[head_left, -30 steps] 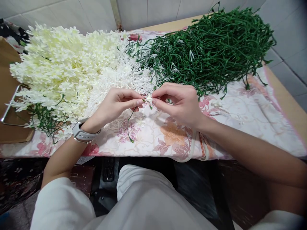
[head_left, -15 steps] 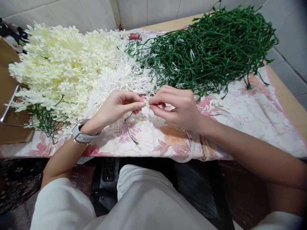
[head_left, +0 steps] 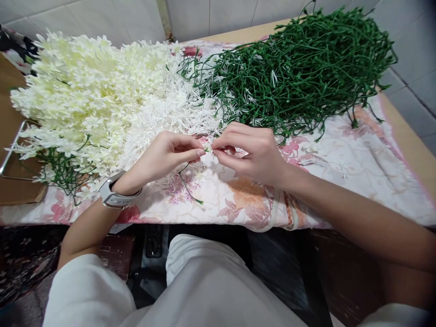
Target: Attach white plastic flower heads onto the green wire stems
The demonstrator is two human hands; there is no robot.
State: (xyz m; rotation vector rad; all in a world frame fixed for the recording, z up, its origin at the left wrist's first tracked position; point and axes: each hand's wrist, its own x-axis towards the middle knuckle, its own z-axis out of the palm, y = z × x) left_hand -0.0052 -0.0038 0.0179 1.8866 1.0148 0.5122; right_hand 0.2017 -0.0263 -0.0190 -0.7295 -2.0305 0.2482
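Observation:
Near the table's front, my two hands meet with fingertips almost touching. My left hand [head_left: 170, 153] pinches a thin green artificial flower stem [head_left: 189, 190], whose branch hangs below the fingers and whose green tip pokes out by the thumb. Opposite it, my right hand [head_left: 250, 152] has thumb and forefinger closed on a tiny whitish flower piece, mostly covered by the fingertips. Behind the left hand spreads a heap of white stamens [head_left: 170, 111]. Cream artificial flowers [head_left: 91, 86] are piled to the left. A big bundle of green stems [head_left: 306, 72] lies behind my right hand.
A floral cloth [head_left: 368, 172] covers the wooden table [head_left: 413, 136]. On the left stands a brown board with a metal wire handle [head_left: 13, 147], beside some green stems [head_left: 63, 170]. A tiled wall [head_left: 225, 16] runs along the back.
The green stem has swung slightly to the right, and its green tip now shows between the fingertips, where a small pale flower was seen before. My hands have hardly moved.

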